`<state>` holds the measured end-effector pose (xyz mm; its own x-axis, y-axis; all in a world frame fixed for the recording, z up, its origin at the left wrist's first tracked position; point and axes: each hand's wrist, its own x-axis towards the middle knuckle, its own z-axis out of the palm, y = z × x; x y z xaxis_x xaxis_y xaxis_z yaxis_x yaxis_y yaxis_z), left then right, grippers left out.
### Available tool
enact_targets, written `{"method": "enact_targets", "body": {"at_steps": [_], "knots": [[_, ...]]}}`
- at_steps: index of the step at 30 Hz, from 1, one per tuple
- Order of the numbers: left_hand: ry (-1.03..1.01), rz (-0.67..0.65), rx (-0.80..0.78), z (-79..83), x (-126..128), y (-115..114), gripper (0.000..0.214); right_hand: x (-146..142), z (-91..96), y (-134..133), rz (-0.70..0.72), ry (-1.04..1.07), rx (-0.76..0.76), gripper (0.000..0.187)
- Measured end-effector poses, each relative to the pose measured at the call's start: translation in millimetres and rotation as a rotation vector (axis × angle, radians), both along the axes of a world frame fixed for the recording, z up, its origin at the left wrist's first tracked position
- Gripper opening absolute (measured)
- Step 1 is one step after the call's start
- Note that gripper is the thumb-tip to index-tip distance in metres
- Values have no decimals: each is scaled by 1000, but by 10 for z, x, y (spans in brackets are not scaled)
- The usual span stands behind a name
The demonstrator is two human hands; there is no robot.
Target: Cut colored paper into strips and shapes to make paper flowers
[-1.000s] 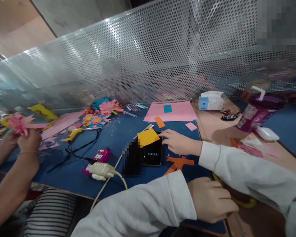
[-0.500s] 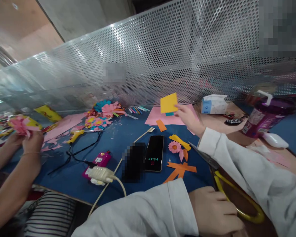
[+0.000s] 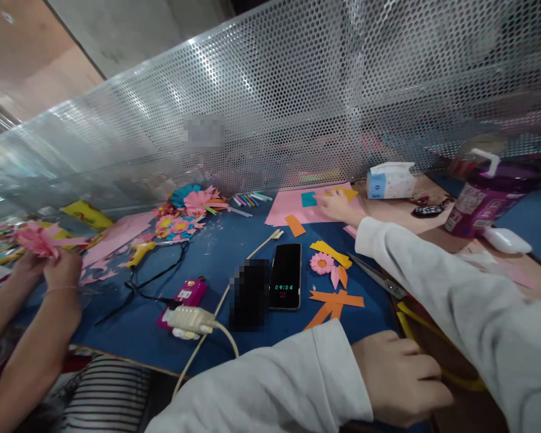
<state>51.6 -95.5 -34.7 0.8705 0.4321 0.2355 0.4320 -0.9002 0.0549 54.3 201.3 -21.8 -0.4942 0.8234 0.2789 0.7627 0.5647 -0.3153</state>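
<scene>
My right hand [image 3: 340, 206] reaches over the pink paper sheet [image 3: 284, 207] with its fingers stretched out toward the left, slightly blurred. Partly behind it lies the yellow paper piece [image 3: 349, 193]. Just left of the fingertips is a teal paper piece [image 3: 308, 199]. My left hand [image 3: 401, 376] is low at the table's front right, fingers curled; whatever they hold, if anything, is hidden. Yellow-handled scissors [image 3: 379, 276] lie partly under my right sleeve. Nearby are a pink paper flower [image 3: 321, 263], yellow strips [image 3: 331, 252] and orange strips [image 3: 336, 299].
A phone [image 3: 285, 276] and a purple adapter [image 3: 187, 296] with cables lie mid-table. Another person's hands [image 3: 61, 267] hold a pink paper flower at left. A glue gun [image 3: 140, 254], paper flowers [image 3: 184, 210], tissue pack [image 3: 390, 180] and purple cup [image 3: 487, 198] stand around; a perforated metal screen [image 3: 270, 108] runs behind.
My right hand has lowered the yellow paper from the air onto the pink sheet, and its fingers now extend past the paper. My left hand stays curled in about the same place.
</scene>
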Motion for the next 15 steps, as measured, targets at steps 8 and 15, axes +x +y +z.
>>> {"method": "enact_targets", "body": {"at_steps": [8, 15], "knots": [[-25, 25, 85, -43, -6, -16, 28, -455, -105, 38, -9, -288, -119, 55], [-3, 14, 9, 7, -24, 36, 31, -345, 111, -27, 2, -120, -284, 57]]}}
